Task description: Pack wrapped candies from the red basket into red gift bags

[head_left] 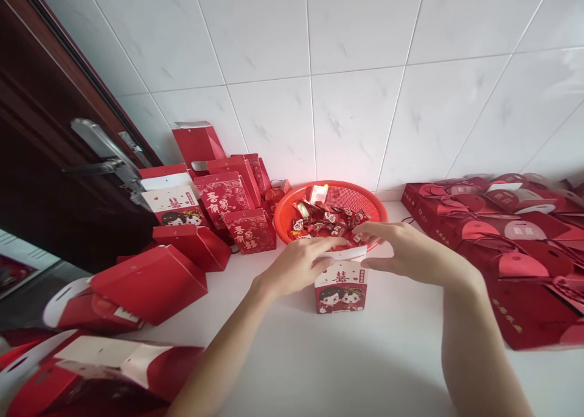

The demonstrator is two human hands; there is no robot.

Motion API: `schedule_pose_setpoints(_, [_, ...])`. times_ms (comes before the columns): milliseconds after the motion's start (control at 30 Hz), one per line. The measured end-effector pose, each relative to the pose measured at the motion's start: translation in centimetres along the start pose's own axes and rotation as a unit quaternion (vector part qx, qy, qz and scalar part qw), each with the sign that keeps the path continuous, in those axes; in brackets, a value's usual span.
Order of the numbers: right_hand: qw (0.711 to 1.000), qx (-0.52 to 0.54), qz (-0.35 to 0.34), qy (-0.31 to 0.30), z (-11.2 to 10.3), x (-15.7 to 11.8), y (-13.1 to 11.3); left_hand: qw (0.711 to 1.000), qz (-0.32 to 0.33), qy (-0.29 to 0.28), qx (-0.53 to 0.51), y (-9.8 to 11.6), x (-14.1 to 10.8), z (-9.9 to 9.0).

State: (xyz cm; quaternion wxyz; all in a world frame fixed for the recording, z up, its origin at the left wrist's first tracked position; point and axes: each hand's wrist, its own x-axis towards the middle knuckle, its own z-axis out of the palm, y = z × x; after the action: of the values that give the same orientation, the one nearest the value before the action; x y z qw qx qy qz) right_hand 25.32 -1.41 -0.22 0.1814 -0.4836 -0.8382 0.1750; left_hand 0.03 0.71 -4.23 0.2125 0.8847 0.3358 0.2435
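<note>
A small red and white box (341,292) with two cartoon figures on its front stands upright on the white table (292,356). My left hand (301,262) is at the box's upper left edge, fingers bent toward its top flap. On the other side my right hand (396,249) reaches to the upper right edge, its thumb and fingers apart. Whether either hand grips the flap is hard to tell. Right behind the box sits a red plastic basket (376,204) holding wrapped candies (328,219).
Several red boxes (223,198) stand at the left by the wall, and larger red boxes (155,283) lie nearer. Flat red gift boxes with ribbons (520,289) fill the right side. A dark door with a metal handle (103,155) is at the left.
</note>
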Motion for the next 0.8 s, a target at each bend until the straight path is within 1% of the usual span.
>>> schedule_pose_setpoints(100, [0.997,0.005,0.026,-0.067,0.6,0.8,0.6,1.000,-0.019,-0.005,-0.005,0.3,-0.1,-0.7])
schedule_pose_setpoints(167, [0.995,0.025,0.013,-0.093,0.9,1.6,0.7,0.999,-0.039,-0.026,-0.008,0.4,-0.3,-1.3])
schedule_pose_setpoints(267, [0.994,0.045,-0.017,-0.097,1.3,2.4,0.8,0.995,-0.075,-0.063,0.011,0.1,-0.6,-2.0])
schedule_pose_setpoints(367, [0.995,0.034,-0.021,-0.092,1.3,2.7,0.9,0.993,-0.094,-0.070,0.019,-0.7,-0.6,-2.1])
schedule_pose_setpoints(433, [0.996,0.050,-0.030,-0.068,1.1,2.7,1.1,0.995,-0.085,-0.044,-0.001,-1.1,-0.4,-2.0])
schedule_pose_setpoints(533, [0.991,0.128,-0.041,-0.001,0.7,2.4,1.3,0.996,-0.057,0.043,-0.054,-1.3,-0.1,-2.0])
schedule_pose_setpoints(600, [0.982,0.178,-0.048,0.038,0.4,2.2,1.4,0.991,-0.043,0.096,-0.088,-1.2,0.0,-2.1])
schedule_pose_setpoints(700, [0.965,0.235,-0.070,0.093,0.4,2.3,1.5,0.982,-0.040,0.142,-0.120,-1.1,0.0,-2.1])
schedule_pose_setpoints(800, [0.943,0.302,-0.085,0.113,0.6,2.4,1.4,0.972,-0.038,0.189,-0.136,-1.1,0.0,-1.9])
